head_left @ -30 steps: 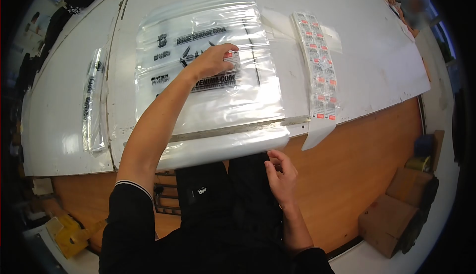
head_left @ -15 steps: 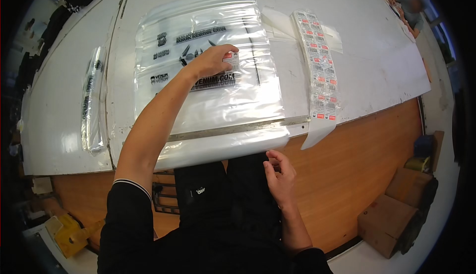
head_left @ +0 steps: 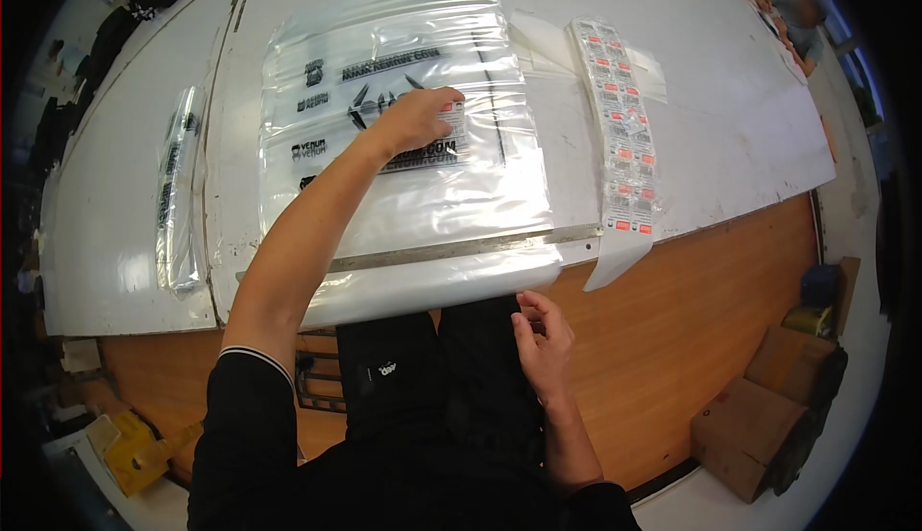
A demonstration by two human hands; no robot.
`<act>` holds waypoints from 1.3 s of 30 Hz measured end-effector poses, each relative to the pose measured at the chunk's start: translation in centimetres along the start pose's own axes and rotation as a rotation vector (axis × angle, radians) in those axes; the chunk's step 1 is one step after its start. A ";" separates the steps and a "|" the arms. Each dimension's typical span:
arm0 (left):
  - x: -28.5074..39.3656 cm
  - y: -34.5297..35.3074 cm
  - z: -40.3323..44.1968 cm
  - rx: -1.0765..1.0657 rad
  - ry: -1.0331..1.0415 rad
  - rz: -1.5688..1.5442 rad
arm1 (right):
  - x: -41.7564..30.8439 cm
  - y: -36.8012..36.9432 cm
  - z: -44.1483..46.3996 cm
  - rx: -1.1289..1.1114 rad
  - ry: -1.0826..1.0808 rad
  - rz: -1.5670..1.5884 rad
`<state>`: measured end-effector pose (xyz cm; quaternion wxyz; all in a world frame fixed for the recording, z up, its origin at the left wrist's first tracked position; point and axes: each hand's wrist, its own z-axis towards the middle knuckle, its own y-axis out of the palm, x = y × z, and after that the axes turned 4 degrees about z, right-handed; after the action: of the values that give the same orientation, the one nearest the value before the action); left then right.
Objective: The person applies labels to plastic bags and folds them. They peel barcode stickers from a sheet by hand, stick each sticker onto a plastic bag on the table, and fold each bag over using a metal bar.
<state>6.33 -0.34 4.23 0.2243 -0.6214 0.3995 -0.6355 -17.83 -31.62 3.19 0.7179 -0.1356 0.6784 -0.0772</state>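
A stack of clear plastic bags with black VENUM print lies on the white table, its near end hanging over the edge. My left hand reaches over it, thumb and index finger at a small white and red label on the print. How firmly the fingers grip the label is unclear. Below the table's front edge, my right hand is loosely curled, thumb apart from the fingers, holding nothing. Right of the bags lies a long strip of similar labels, its pale backing drooping over the edge.
A narrow folded plastic bag lies on the left of the table. Pale backing paper is behind the label strip. Another person is at the far right. Cardboard boxes and a yellow object are on the floor.
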 end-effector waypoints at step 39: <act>1.8 7.0 -4.9 0.138 0.133 0.271 | -3.4 1.2 3.0 -0.277 -0.029 -0.170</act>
<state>-0.09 -4.66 0.25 0.3232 -0.5015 0.4491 -0.6651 -15.20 -29.24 6.17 0.6930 -0.2916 0.6580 -0.0413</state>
